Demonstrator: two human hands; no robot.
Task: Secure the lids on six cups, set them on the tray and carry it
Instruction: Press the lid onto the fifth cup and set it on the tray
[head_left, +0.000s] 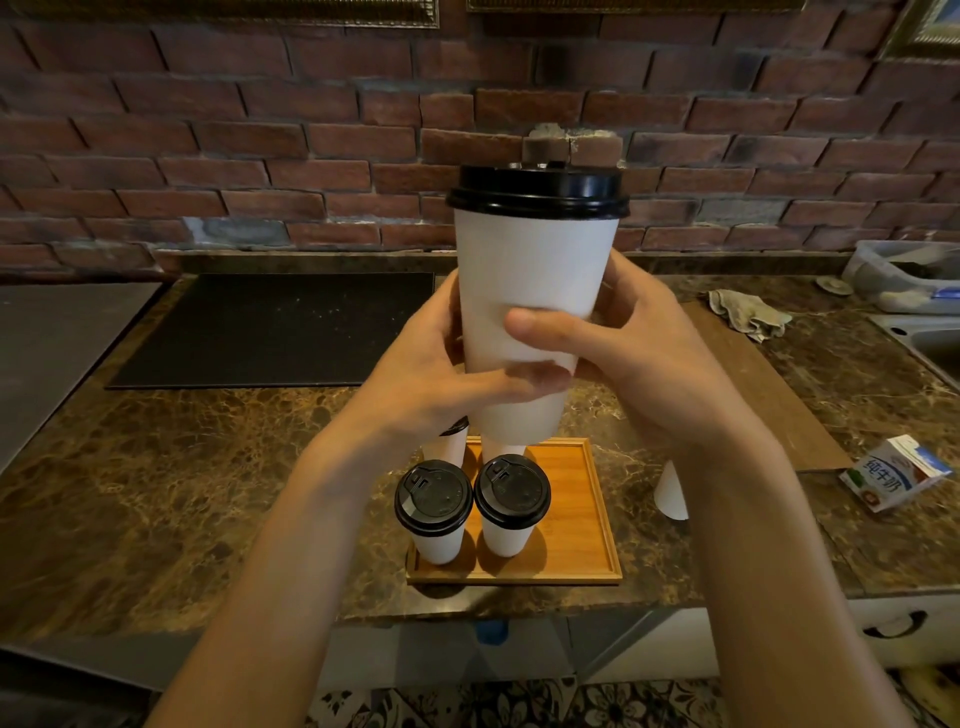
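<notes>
both hands are wrapped round one white cup (535, 270), which is held upright in the air in front of the brick wall, its black lid (537, 192) sitting level on the rim. the left hand (441, 364) curls round the cup's left side with its thumb across the front low down. the right hand (649, 353) curls round the right side with its thumb across the front just above

the wooden tray (576, 509) lies on the counter (208, 467) straight below the held cup and a little nearer the person. two lidded cups (434, 504) stand side by side on the tray's near left part. behind them parts of two more cups (449, 441) show under the hands. the tray's right strip is bare wood

one more white cup (671, 491) stands on the counter just right of the tray, mostly hidden by the right forearm, so whether it has a lid cannot be told. a milk carton (893, 475) lies well to the right

the lid looks seated, so the likely next move is straight down, with the cup's long axis kept vertical, onto the bare right strip, which is on the right hand's side
</notes>
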